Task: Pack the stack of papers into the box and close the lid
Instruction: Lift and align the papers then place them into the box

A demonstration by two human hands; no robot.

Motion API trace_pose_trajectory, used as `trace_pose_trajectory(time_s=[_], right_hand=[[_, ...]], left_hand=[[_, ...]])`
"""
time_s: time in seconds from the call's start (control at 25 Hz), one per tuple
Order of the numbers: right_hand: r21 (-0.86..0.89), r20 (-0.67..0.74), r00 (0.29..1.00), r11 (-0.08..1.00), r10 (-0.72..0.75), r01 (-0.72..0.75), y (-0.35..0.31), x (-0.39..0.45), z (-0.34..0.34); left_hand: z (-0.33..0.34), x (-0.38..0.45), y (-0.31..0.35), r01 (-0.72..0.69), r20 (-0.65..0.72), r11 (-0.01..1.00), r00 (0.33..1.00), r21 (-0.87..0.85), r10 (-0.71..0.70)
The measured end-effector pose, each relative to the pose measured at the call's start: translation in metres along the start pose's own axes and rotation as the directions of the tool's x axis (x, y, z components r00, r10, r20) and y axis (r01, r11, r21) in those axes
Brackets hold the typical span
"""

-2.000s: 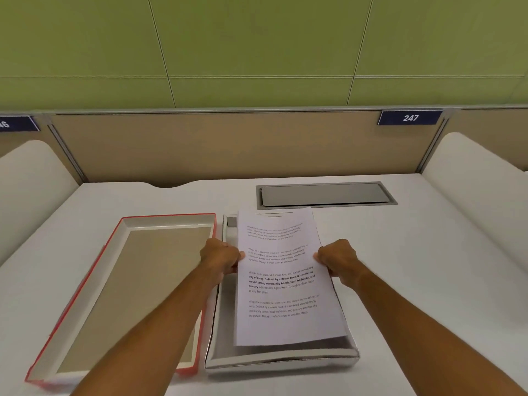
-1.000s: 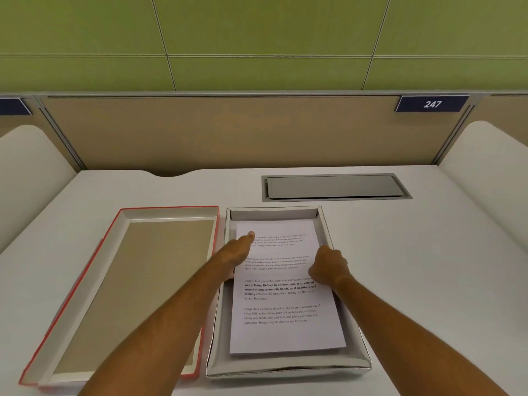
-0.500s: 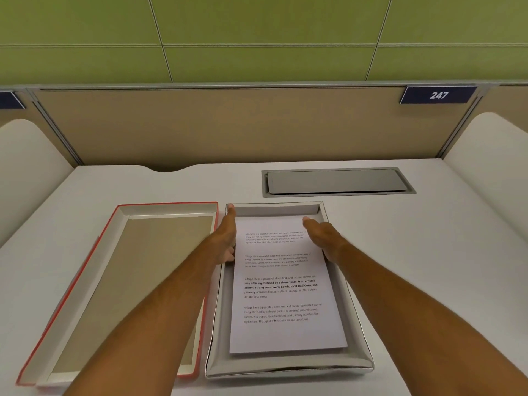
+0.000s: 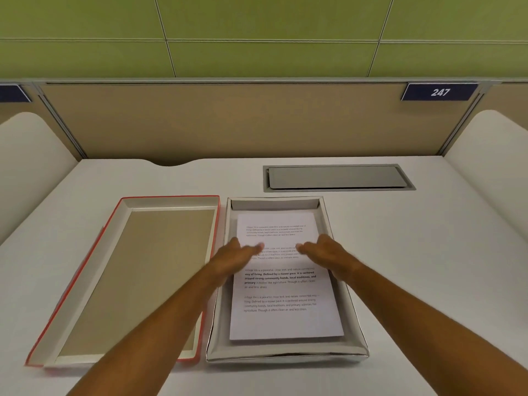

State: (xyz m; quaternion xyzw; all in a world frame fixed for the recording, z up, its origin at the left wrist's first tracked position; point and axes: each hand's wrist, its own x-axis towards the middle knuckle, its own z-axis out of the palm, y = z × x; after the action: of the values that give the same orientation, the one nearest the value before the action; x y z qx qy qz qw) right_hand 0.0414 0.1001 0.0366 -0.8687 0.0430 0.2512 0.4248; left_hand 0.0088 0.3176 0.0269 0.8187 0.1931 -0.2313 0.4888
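The stack of printed papers (image 4: 285,318) lies flat inside the shallow white box (image 4: 358,318) in the middle of the desk. The red-edged lid (image 4: 94,264) rests upside down just left of the box, its brown inside facing up. My left hand (image 4: 238,254) and my right hand (image 4: 323,250) hover over the upper half of the top sheet, fingers stretched and pointing toward each other, a small gap between the fingertips. Neither hand holds anything. Both are motion-blurred, and whether they touch the paper is unclear.
A grey metal cable hatch (image 4: 337,178) is set into the white desk (image 4: 428,252) behind the box. A tan partition (image 4: 228,121) with a "247" label (image 4: 440,92) closes the back. White rounded dividers (image 4: 491,155) flank the desk on both sides.
The papers were lowered into the box and released. Both hands slid up the sheet toward the far end, then drew back and inward to the sheet's middle.
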Motion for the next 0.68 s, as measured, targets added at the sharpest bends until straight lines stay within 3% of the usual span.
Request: trace_pose_trajectory(time_s=[0.24,0.4,0.68], right_hand=[[-0.319,0.153,0.987,0.943,-0.052,0.099,0.048,-0.054,0.022],[-0.545,0.194,0.981,0.832,0.005,0.103,0.060,-0.066,0.033],[-0.662,0.157,0.986,0.735,-0.055,0.146,0.066,-0.074,0.043]], left_hand=[[0.039,-0.058,-0.059,-0.166,0.079,0.932,0.986,0.321,0.149],[0.053,-0.075,-0.067,-0.136,0.022,0.870,0.990,0.473,0.143],[0.063,-0.077,-0.068,-0.092,-0.013,0.818,0.993,0.568,0.120]])
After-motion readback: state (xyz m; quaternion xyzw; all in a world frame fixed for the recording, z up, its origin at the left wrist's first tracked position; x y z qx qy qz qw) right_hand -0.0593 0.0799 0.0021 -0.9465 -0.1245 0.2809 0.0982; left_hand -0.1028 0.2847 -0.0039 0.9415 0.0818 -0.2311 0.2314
